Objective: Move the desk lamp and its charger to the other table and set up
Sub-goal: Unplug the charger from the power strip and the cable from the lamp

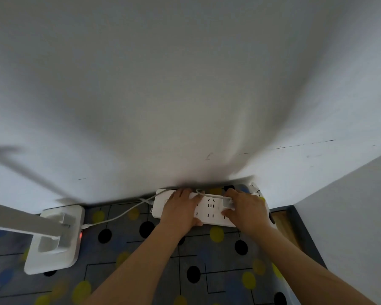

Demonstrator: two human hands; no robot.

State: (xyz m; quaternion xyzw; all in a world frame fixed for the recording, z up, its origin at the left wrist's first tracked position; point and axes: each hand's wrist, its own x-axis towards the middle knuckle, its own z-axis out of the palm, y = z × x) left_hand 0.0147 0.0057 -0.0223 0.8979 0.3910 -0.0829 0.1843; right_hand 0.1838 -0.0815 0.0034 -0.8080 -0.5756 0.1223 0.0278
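"White plastic desk lamp (53,241) with the square base: where did it stand in the head view?"

"At the left, on a grey cloth (207,267) patterned with black, yellow and blue dots and thin black lines. Its flat arm ran off the left edge of the view, and a small red light (81,235) glowed on the side of the base."

"And its charger?"

"The small white block charger (227,203) sat at the right end of a long white plastic power strip (209,208), which lay against the white wall (185,84) at the back of the cloth. A thin white cable (123,213) ran from the lamp base across the cloth and looped over the strip to the charger."

"What were the hands doing?"

"The left hand (180,209) lay flat on the left part of the strip, fingers straight and pressing down, thumb along the near edge. The right hand (248,211) had its fingers and thumb curled round the charger, gripping it. I could not tell whether the prongs sat fully in the socket."

"Anything else?"

"Something dark showed behind the right hand, too hidden to name."
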